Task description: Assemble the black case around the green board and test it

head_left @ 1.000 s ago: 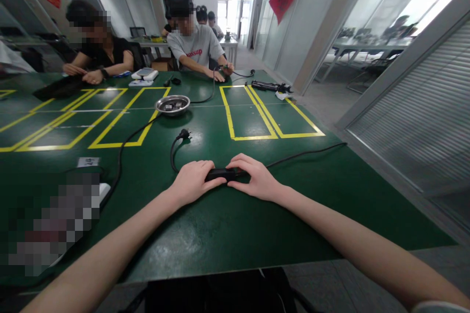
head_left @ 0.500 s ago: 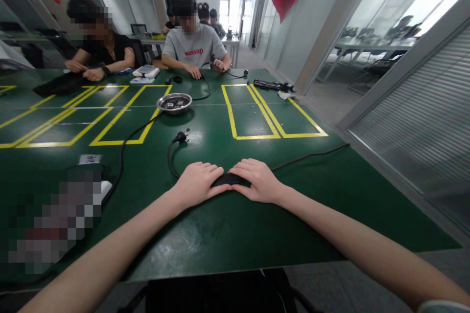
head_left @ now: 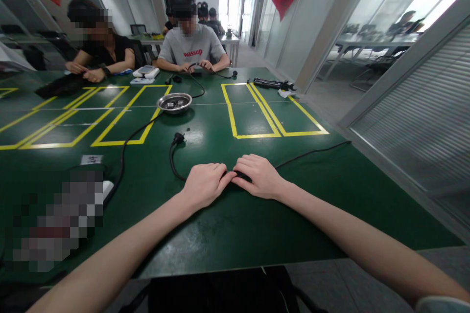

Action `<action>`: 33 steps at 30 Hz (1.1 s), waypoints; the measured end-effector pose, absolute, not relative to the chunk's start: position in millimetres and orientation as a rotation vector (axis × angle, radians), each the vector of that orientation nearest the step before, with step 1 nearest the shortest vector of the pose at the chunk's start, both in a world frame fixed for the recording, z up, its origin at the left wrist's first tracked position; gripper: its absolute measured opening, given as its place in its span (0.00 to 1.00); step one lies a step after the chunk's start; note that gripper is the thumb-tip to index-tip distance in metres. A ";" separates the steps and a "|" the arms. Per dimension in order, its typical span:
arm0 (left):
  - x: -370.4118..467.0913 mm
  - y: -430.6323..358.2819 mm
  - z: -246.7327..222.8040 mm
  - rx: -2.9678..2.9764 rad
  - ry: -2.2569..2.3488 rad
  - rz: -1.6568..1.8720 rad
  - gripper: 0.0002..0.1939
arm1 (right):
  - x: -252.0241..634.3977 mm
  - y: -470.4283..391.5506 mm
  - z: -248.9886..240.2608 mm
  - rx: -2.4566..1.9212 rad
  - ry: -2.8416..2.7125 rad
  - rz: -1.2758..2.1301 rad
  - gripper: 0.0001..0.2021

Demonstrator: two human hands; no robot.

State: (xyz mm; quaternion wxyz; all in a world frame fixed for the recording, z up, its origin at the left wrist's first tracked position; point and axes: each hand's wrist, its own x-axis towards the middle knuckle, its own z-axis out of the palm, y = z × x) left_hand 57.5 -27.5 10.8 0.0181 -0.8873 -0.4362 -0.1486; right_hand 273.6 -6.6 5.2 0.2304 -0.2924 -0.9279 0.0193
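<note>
Near the front middle of the green table (head_left: 205,249), my left hand (head_left: 206,183) and my right hand (head_left: 259,176) meet at the thumbs around a black cable (head_left: 240,174). Both have their fingers wrapped on it, and a dark, slightly thicker part shows between them. From my left hand the cable curves back to a black plug (head_left: 178,139) lying on the table. On the other side it runs from my right hand toward the table's right edge.
A metal bowl (head_left: 174,103) with small metal parts stands beyond the plug. Yellow tape outlines (head_left: 257,136) mark the table. Two people sit across it, one handling a cable. A black tool (head_left: 271,84) lies at the far right; a white power strip (head_left: 106,190) is at left.
My left hand has shifted slightly right and closed further over the dark part, so less of it shows. The person in grey across the table has brought both hands together.
</note>
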 end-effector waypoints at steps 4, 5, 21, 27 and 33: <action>57.0 -23.4 4.9 -2.767 -1.374 -0.447 0.25 | 271.6 -10.2 5.7 -0.953 -2.558 0.161 0.21; 56.4 -23.2 5.2 -2.778 -1.359 -0.458 0.24 | 271.5 -11.0 5.3 -0.978 -2.560 0.183 0.21; 64.2 -29.7 9.0 -2.858 -1.138 -0.342 0.15 | 275.1 -8.6 3.6 -1.059 -2.629 0.123 0.23; 60.9 -27.5 16.5 -2.943 -1.260 -0.209 0.16 | 278.6 -12.6 9.7 -0.688 -2.460 0.000 0.16; 50.9 -23.6 20.1 -3.065 -1.357 -0.219 0.17 | 285.7 -11.4 13.1 -0.420 -2.624 -0.231 0.16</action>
